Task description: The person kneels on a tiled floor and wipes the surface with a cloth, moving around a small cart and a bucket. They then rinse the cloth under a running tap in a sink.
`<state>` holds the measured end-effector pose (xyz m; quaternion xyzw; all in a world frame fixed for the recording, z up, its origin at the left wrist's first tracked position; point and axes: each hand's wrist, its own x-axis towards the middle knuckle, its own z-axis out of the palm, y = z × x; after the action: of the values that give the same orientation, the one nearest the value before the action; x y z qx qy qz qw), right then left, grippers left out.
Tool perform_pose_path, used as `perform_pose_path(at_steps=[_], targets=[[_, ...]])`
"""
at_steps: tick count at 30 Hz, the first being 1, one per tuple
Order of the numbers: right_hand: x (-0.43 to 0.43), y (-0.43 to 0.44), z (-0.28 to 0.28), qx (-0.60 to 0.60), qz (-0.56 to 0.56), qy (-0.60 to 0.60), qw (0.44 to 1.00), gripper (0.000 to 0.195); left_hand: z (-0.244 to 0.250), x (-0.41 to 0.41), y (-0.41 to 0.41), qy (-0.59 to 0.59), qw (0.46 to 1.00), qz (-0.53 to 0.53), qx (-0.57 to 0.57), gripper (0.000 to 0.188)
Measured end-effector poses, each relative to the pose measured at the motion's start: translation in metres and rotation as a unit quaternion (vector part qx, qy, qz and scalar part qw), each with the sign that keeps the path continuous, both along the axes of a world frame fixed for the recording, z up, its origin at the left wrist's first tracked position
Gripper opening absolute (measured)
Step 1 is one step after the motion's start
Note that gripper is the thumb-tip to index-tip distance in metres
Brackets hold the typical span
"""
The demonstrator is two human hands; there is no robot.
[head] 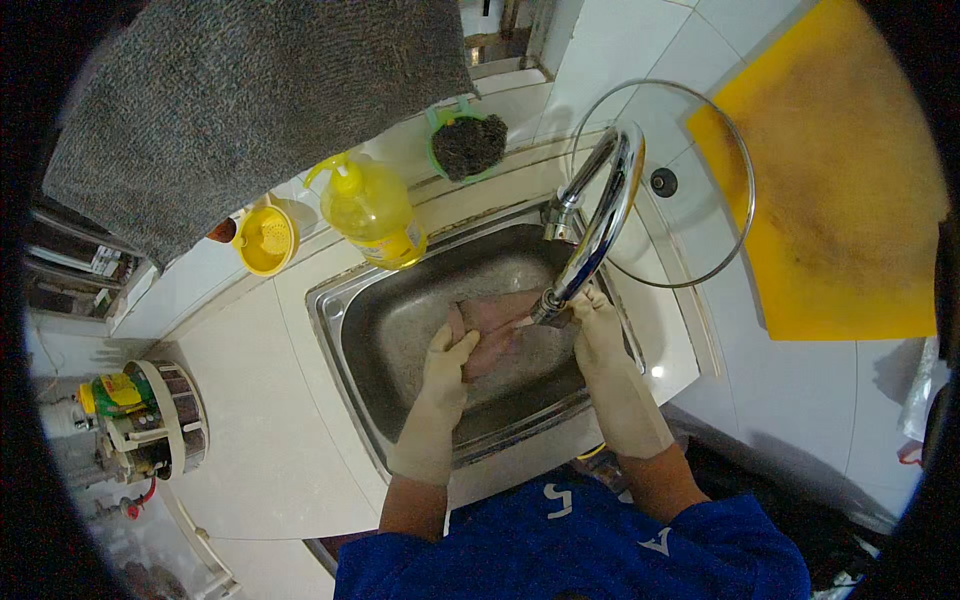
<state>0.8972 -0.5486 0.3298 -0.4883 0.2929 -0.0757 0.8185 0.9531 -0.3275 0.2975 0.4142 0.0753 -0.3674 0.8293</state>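
Note:
A pinkish cloth (491,330) is stretched between my two gloved hands over the stainless steel sink (401,315). My left hand (450,356), in a pale rubber glove, pinches the cloth's left side between thumb and fingers. In a matching glove, my right hand (596,322) is at the cloth's right end, partly behind the spout of the chrome faucet (592,240). Water seems to run from the spout onto the cloth. The right fingers look closed on it, though the faucet hides part of that grip.
Behind the sink stand a yellow dish soap pump bottle (373,214) and a green holder with a dark scouring pad (469,146). A yellow strainer cup (268,238) hangs left. A grey towel (262,97) hangs above. A glass lid (675,277) and a yellow cloth (847,187) are right.

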Motion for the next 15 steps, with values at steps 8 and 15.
perform_pose_path(at_steps=[8,15], targets=[[-0.02,0.081,-0.008,-0.063,0.098,0.078,0.99,0.023,-0.019,-0.015,-0.061,0.221,0.936,0.194,-0.194,0.046],[0.016,0.043,-0.002,-0.218,0.149,0.243,0.933,0.039,-0.098,-0.057,-0.091,0.252,0.949,0.186,-0.019,0.031]])
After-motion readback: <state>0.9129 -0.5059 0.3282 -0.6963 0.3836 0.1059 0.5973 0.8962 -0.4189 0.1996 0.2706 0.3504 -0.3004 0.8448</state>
